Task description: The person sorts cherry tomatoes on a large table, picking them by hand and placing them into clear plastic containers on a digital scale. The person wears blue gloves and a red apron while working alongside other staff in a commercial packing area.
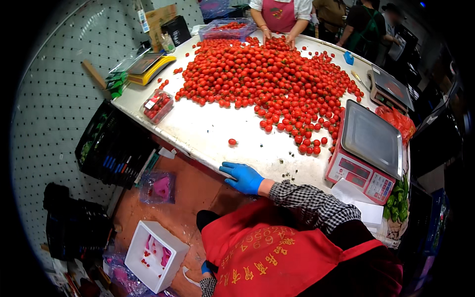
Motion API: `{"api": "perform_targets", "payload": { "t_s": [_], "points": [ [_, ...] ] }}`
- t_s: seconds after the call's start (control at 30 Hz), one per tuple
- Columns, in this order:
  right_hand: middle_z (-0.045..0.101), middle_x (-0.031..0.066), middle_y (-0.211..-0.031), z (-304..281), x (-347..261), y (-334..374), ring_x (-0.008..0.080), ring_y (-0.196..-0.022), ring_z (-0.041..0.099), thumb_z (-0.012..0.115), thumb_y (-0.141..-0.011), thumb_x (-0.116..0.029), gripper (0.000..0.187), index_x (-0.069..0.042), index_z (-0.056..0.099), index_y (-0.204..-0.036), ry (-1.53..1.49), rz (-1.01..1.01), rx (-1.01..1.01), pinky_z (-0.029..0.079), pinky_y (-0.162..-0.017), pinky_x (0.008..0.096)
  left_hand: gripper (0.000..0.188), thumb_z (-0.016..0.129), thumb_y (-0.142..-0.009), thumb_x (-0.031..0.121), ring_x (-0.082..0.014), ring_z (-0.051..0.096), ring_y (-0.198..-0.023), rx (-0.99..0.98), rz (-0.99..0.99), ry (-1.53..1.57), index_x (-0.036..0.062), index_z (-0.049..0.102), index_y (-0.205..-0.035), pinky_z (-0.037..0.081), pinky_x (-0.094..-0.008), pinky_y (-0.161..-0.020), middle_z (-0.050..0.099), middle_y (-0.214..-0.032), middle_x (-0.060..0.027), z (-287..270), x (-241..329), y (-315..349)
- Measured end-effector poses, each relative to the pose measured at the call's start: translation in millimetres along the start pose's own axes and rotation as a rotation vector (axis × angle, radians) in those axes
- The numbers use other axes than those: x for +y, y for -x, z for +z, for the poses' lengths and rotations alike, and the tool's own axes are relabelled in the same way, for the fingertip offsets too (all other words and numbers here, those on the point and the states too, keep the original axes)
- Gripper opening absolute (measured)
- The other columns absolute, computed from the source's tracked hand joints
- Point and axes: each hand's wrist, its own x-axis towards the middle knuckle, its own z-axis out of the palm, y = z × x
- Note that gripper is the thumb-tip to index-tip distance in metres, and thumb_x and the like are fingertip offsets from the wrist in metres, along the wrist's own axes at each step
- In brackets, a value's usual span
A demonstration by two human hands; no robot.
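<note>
My right hand (242, 177), in a blue glove with a checked sleeve, lies flat on the near edge of the white table (208, 133), fingers spread and holding nothing. My left hand (206, 269), also blue-gloved, hangs low beside my red apron (267, 257), close to a white foam box (156, 255) on the floor. Only a small part of it shows. A big heap of red cherry tomatoes (267, 74) covers the far half of the table. One stray tomato (232, 142) lies alone in front of my right hand.
A digital scale (368, 148) stands at the table's right edge, a second scale (391, 89) behind it. A filled clear punnet (157, 105) sits at the left edge. Another person in a pink apron (279, 15) works at the far side. Black crates (111, 146) stand on the floor.
</note>
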Motion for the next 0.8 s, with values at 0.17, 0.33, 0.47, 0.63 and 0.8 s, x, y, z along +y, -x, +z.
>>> {"api": "perform_targets", "payload": {
  "t_s": [0.17, 0.33, 0.47, 0.63, 0.8],
  "points": [
    [0.069, 0.0159, -0.111, -25, 37, 20, 0.0360, -0.101, 0.065, 0.065, -0.091, -0.019, 0.027, -0.009, 0.069, -0.116, -0.014, 0.099, 0.204, 0.053, -0.089, 0.0445, 0.023, 0.061, -0.090, 0.022, -0.0256, 0.068, -0.077, -0.039, -0.003, -0.028, 0.0005, 0.070, -0.091, 0.052, -0.0379, -0.067, 0.070, -0.087, -0.0150, -1, 28, -12],
    [0.070, 0.0121, -0.104, -66, 71, 45, 0.0339, -0.092, 0.065, 0.067, -0.087, -0.013, 0.016, -0.011, 0.071, -0.103, 0.075, 0.186, 0.384, 0.053, -0.083, 0.0441, 0.022, 0.062, -0.090, 0.021, -0.0249, 0.067, -0.077, -0.066, -0.046, -0.060, 0.0003, 0.070, -0.091, 0.052, -0.0370, -0.067, 0.069, -0.087, -0.0141, 4, 49, -21],
    [0.069, 0.0138, -0.112, -83, 80, 55, 0.0343, -0.098, 0.066, 0.068, -0.088, -0.013, 0.021, -0.007, 0.071, -0.109, 0.130, 0.203, 0.370, 0.054, -0.086, 0.0434, 0.022, 0.062, -0.090, 0.020, -0.0243, 0.067, -0.078, -0.078, -0.080, -0.082, 0.0001, 0.069, -0.091, 0.052, -0.0363, -0.067, 0.069, -0.087, -0.0133, 9, 64, -26],
    [0.055, 0.0168, -0.139, -97, 91, 39, 0.0383, -0.127, 0.051, 0.070, -0.087, -0.021, 0.045, -0.012, 0.062, -0.130, 0.341, 0.221, 0.361, 0.041, -0.107, 0.0506, 0.021, 0.062, -0.090, 0.020, -0.0237, 0.066, -0.078, -0.083, -0.093, -0.096, -0.0001, 0.069, -0.091, 0.051, -0.0354, -0.067, 0.068, -0.087, -0.0124, 9, 79, -28],
    [0.029, 0.0151, -0.161, -112, 100, 15, 0.0417, -0.151, 0.016, 0.062, -0.093, -0.049, 0.074, -0.022, 0.034, -0.156, 0.565, 0.495, 0.212, 0.012, -0.118, 0.0673, 0.020, 0.062, -0.090, 0.019, -0.0230, 0.066, -0.079, -0.076, -0.099, -0.090, -0.0003, 0.068, -0.091, 0.051, -0.0345, -0.067, 0.068, -0.087, -0.0114, -1, 80, -29]
  ]
}}
